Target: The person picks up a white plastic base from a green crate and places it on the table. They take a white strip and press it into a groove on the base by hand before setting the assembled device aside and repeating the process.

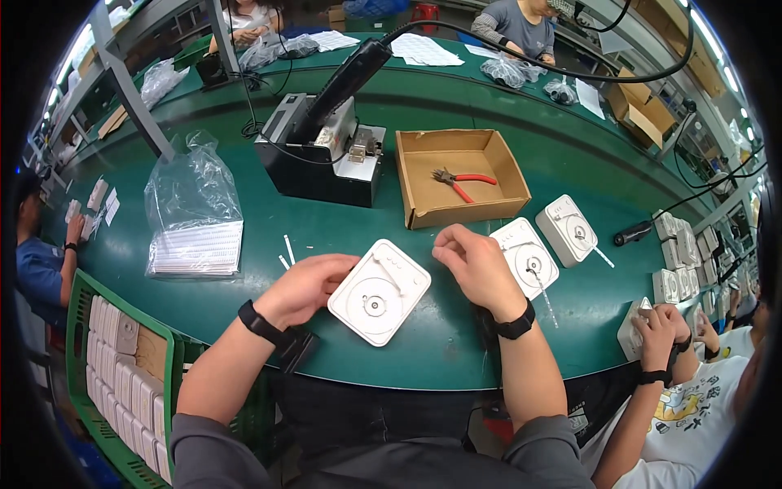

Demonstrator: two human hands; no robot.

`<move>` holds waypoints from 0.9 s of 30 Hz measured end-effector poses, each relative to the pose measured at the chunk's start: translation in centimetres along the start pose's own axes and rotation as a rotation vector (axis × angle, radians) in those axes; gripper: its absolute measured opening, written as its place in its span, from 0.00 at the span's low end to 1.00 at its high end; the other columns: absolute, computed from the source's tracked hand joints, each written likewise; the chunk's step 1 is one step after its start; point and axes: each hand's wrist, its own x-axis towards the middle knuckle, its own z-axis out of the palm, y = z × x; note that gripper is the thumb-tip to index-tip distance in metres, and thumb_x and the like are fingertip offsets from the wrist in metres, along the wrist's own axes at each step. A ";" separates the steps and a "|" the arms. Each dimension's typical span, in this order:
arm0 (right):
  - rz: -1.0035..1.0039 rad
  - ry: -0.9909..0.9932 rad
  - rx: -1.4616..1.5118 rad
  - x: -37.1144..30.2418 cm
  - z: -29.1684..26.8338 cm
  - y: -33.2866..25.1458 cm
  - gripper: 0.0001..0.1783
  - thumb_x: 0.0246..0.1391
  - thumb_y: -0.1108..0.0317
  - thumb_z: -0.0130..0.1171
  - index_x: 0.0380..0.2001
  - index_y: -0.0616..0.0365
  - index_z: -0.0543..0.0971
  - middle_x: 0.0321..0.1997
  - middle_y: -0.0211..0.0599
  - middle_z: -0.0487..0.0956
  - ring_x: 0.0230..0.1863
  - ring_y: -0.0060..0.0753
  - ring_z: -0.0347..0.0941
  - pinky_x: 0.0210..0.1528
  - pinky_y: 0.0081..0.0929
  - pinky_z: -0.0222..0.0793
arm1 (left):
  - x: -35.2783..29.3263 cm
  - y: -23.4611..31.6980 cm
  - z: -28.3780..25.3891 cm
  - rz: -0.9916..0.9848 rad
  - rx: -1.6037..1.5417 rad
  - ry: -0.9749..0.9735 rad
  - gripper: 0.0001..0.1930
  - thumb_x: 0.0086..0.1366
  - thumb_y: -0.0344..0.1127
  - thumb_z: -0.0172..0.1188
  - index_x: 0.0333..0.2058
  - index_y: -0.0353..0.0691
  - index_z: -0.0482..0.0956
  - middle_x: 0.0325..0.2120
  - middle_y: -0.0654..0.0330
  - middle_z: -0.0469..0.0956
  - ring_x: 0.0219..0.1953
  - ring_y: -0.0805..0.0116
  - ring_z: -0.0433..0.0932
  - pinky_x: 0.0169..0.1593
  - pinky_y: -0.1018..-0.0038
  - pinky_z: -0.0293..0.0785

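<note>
A white, rounded box shaped like a small record player (380, 292) is in front of me at the middle of the bench, a disc and a slim arm on its face. My left hand (308, 287) grips its upper left edge, some fingers hidden behind it. To its right, my right hand (481, 265) hovers with thumb and fingertips drawn together; whether something small is between them I cannot make out. Right beside that hand lies a second such white box (521, 248) with a clear strip hanging off it. A third one (564, 228) stands farther right with a white strip.
Behind are a cardboard tray (423, 213) holding red-handled cutters (464, 178) and a black machine (322, 175). A plastic bag of white strips (195, 244) lies left, above a green crate (167, 359) of white boxes. Co-workers sit at left, right and across.
</note>
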 end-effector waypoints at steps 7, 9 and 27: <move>-0.142 0.066 -0.004 -0.5 -0.3 0.5 0.09 0.69 0.67 0.63 0.43 0.64 0.81 0.31 0.40 0.86 0.32 0.35 0.82 0.38 0.32 0.77 | -5.9 1.0 3.9 0.418 0.902 0.265 0.39 0.70 0.50 0.72 0.69 0.29 0.71 0.64 0.38 0.76 0.65 0.44 0.78 0.69 0.56 0.73; 0.082 -0.014 0.117 -0.9 -0.6 -0.6 0.09 0.70 0.67 0.61 0.46 0.62 0.81 0.32 0.37 0.86 0.31 0.31 0.82 0.37 0.30 0.76 | -7.3 0.1 5.6 0.491 1.021 0.309 0.40 0.68 0.46 0.73 0.70 0.30 0.68 0.67 0.37 0.73 0.67 0.40 0.75 0.71 0.55 0.72; -0.109 -0.127 -0.038 -1.9 1.1 0.3 0.08 0.70 0.69 0.59 0.45 0.62 0.82 0.31 0.41 0.88 0.30 0.35 0.85 0.36 0.33 0.79 | -7.4 -1.4 8.1 0.464 1.020 0.332 0.47 0.61 0.46 0.79 0.72 0.33 0.66 0.74 0.36 0.63 0.67 0.32 0.74 0.65 0.51 0.78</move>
